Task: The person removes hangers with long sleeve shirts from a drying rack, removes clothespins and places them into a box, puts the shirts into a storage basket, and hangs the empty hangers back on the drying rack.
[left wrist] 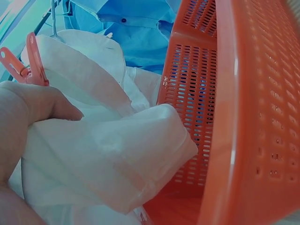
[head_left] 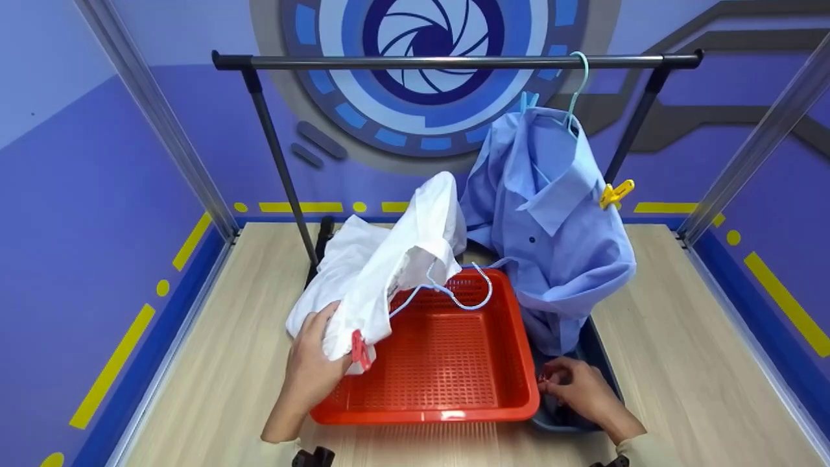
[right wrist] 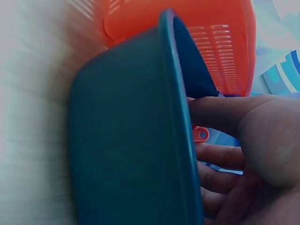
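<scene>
My left hand (head_left: 314,366) grips the edge of a white shirt (head_left: 382,279), which is raised over the left side of a red basket (head_left: 425,416). Clipped to the shirt beside the thumb is a red clothespin (head_left: 360,351), its handles also visible in the left wrist view. A light blue hanger (head_left: 465,306) pokes out of the white shirt, its hook over the basket. Inside a dark blue basin (right wrist: 126,136), my right hand (head_left: 580,389) pinches another red clothespin (right wrist: 200,134) between thumb and fingers, mostly hidden by them.
A black rack's bar (head_left: 402,63) spans the back. From it a blue shirt (head_left: 564,259) hangs on a pale green hanger (head_left: 583,81), with a yellow clothespin (head_left: 616,194) and a light blue clothespin (head_left: 528,102) at its shoulders. Walls enclose the wooden table (head_left: 214,363).
</scene>
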{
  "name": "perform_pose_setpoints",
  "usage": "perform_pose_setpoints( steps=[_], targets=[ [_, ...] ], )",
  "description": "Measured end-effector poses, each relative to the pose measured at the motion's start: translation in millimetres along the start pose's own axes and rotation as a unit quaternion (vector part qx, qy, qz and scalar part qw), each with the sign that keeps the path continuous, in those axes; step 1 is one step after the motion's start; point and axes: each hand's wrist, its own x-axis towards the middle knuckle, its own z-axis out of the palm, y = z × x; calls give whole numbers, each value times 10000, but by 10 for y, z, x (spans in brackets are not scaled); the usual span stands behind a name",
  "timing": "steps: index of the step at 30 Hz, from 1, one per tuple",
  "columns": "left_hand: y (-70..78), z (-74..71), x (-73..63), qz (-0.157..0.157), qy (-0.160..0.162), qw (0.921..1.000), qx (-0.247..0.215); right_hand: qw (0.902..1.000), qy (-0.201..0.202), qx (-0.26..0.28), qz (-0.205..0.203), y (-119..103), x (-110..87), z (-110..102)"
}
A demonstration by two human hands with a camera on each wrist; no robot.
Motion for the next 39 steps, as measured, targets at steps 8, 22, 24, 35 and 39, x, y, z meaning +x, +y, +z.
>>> perform_pose_setpoints(
  steps=[8, 22, 24, 35, 39],
  targets=[
    [29, -9, 11, -39, -31, 10000, -3, 9996, 38, -124, 259, -13, 7, -4],
    [122, -25, 42, -220, 0, 9997, -65, 9976, 285, -272, 576, -39, 15, -12],
    [138, -21, 46, -290, 5, 9995, -86, 9976, 311, -212, 587, -50, 12, -13],
    [229, 20, 57, -559, 149, 9983, 58, 9945, 982, 33, 357, -163, 17, -30],
    [277, 28, 75, -597, 194, 9980, 93, 9921, 1204, 207, 272, -240, 9, -46]
  ],
)
